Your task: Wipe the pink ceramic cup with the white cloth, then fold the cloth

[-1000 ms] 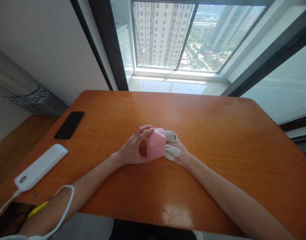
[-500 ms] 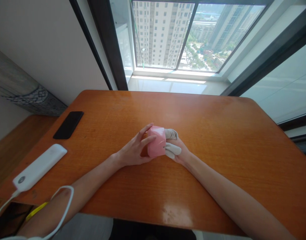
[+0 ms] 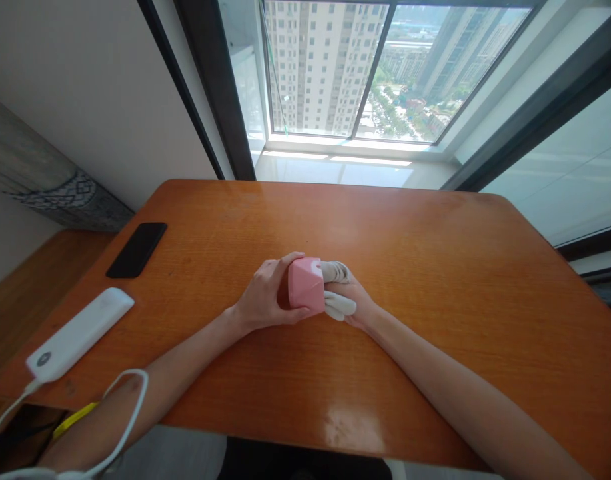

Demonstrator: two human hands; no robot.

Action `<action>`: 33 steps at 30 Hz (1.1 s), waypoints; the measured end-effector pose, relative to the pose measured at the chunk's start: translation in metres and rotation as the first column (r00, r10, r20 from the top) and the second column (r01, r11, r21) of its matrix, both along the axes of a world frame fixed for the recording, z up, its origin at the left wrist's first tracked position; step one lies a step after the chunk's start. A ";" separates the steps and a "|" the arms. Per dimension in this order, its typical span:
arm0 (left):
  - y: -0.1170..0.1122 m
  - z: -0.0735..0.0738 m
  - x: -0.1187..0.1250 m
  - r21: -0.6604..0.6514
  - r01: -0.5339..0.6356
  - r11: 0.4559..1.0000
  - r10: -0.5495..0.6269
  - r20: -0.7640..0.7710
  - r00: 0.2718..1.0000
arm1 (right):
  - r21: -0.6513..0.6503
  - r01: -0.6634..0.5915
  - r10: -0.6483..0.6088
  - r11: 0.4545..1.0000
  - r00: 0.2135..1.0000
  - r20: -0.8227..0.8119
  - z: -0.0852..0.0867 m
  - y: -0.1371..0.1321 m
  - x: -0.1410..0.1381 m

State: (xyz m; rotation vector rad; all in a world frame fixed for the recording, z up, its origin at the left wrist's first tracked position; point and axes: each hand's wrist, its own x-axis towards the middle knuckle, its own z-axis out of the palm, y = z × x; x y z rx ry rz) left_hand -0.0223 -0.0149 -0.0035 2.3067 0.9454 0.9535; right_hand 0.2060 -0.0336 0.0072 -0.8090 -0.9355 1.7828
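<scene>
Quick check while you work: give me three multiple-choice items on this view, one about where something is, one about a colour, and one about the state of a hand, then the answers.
1. Where does the black phone lie?
A) On the windowsill
B) On the wooden table, left of the hands
C) Under the right forearm

2. What colour is the faceted block between the hands?
A) Blue
B) Green
C) Pink

3. What is the left hand doing?
A) Gripping the block
B) Lying flat, away from the block
C) Holding the phone

1 B: the phone rests on the tabletop, apart from both hands.
2 C: the block's faces show pink.
3 A: its fingers wrap over the block's left side.
</scene>
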 end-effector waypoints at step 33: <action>0.006 -0.005 0.002 0.480 0.207 0.852 -0.220 -0.032 0.975 | -0.065 0.035 -0.036 0.997 0.999 -0.015 -0.007 -0.001 -0.002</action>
